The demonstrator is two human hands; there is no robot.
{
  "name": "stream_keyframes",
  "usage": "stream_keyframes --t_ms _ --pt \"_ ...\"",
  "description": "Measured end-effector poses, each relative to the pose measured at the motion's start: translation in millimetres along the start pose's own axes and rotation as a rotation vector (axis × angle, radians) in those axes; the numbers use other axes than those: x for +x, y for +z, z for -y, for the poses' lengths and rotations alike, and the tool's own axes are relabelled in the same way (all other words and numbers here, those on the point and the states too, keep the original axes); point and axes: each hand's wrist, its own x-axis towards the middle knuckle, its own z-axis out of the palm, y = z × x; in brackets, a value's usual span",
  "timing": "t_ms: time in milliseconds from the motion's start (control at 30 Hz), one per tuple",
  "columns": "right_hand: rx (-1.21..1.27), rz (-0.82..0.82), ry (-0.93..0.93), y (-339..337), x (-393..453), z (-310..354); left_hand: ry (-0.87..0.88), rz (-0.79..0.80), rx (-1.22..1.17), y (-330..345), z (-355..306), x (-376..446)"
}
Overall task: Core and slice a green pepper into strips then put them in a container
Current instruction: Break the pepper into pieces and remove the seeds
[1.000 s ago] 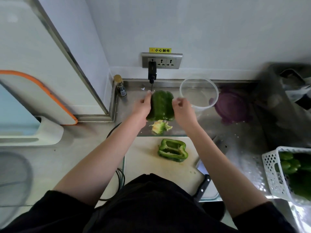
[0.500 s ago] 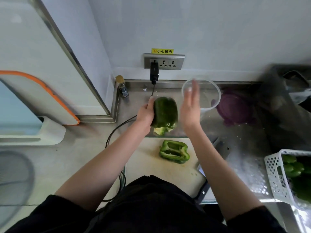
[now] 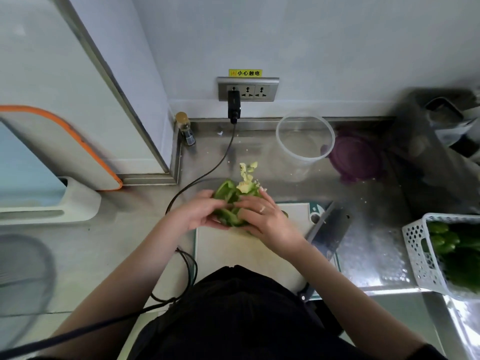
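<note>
Both hands hold green pepper pieces (image 3: 228,201) together over the far edge of the white cutting board (image 3: 249,253). My left hand (image 3: 200,214) grips them from the left and my right hand (image 3: 262,216), with a ring, covers them from the right. A pale core (image 3: 246,187) shows at the top of the pepper, and a torn scrap of core (image 3: 248,168) lies on the steel counter just beyond. The clear round container (image 3: 305,139) stands empty at the back. A cleaver (image 3: 330,229) rests along the board's right side.
A purple lid (image 3: 355,157) lies right of the container. A white basket (image 3: 426,253) with more green peppers sits at the right edge. A black cable (image 3: 207,172) runs from the wall socket past the board's left. A small bottle (image 3: 185,128) stands in the back corner.
The pepper was held up near the socket, then lowered. Now both hands are down at the board's far edge, holding pepper pieces together. The half on the board is no longer separately visible.
</note>
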Motion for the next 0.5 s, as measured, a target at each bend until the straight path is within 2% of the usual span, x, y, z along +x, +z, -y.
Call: stream_keyframes --t_ms 67,133,200,233,300,367,433,500 --pt "0.018 -0.057 0.205 -8 -16 6 -0.015 -0.151 -0.034 1 21 5" --pt "0.065 -0.236 0.576 -17 -45 8 -0.020 -0.231 -0.042 1 38 11" --pt "0.053 -0.417 0.988 -21 -80 1 -0.004 -0.325 0.047 0 55 15" --pt "0.043 -0.425 1.183 -20 -97 -3 0.014 -0.372 0.111 1 62 18" --pt "0.070 -0.271 1.463 -12 -122 -4 0.069 -0.445 0.227 6 73 19" --pt "0.058 -0.153 1.496 -5 -127 3 0.123 -0.485 0.339 11 78 19" --pt "0.046 -0.136 1.388 -4 -110 12 0.171 -0.496 0.464 14 80 18" --pt "0.153 -0.108 1.377 -2 -80 9 0.207 -0.508 0.529 12 81 17"
